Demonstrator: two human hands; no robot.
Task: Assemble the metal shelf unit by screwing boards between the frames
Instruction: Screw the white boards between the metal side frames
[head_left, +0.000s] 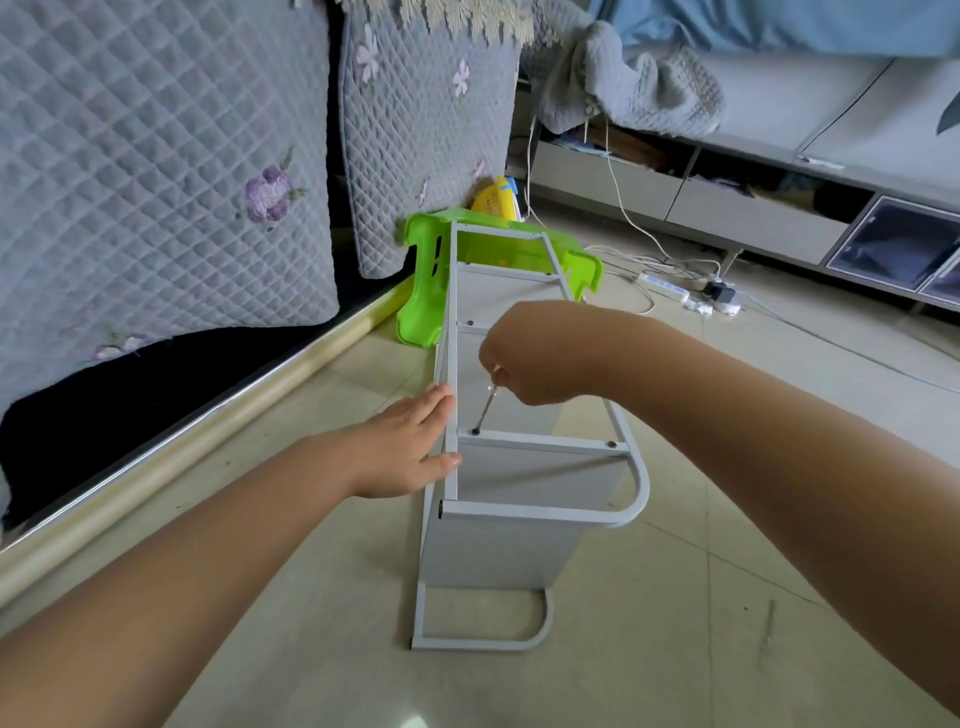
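Head view looks down on a floor (675, 597) of pale beige tiles with thin seams, where the shelf unit (524, 467) lies on its side near the middle. Its upper frame (636, 491) is of white metal with a rounded corner, and grey boards (498, 551) stand on edge between it and the lower frame (483, 644), which rests on the tiles.

The left hand (410, 447) lies flat with straight fingers against the left rail of the upper frame, touching it. The right hand (530, 358) is curled around the top of a thin screwdriver (487, 410); its tip stands in a dark screw (476, 431) at the left end of a crossbar. A second screw (612, 445) sits at the right end of the same bar.

Beyond the far end of the shelf unit, a bright green plastic stool (421, 291) is on the floor, with a yellow thing (493, 200) behind it. Along the left edge of the floor runs a sofa base with a pale trim (208, 431), and grey quilted covers (156, 156) with purple flowers hang over it. Along the far right side stands a low grey cabinet (753, 218) with open drawers. A white power strip (667, 287) with cables lies on the tiles before it, and a grey blanket (634, 88) hangs over the cabinet top.
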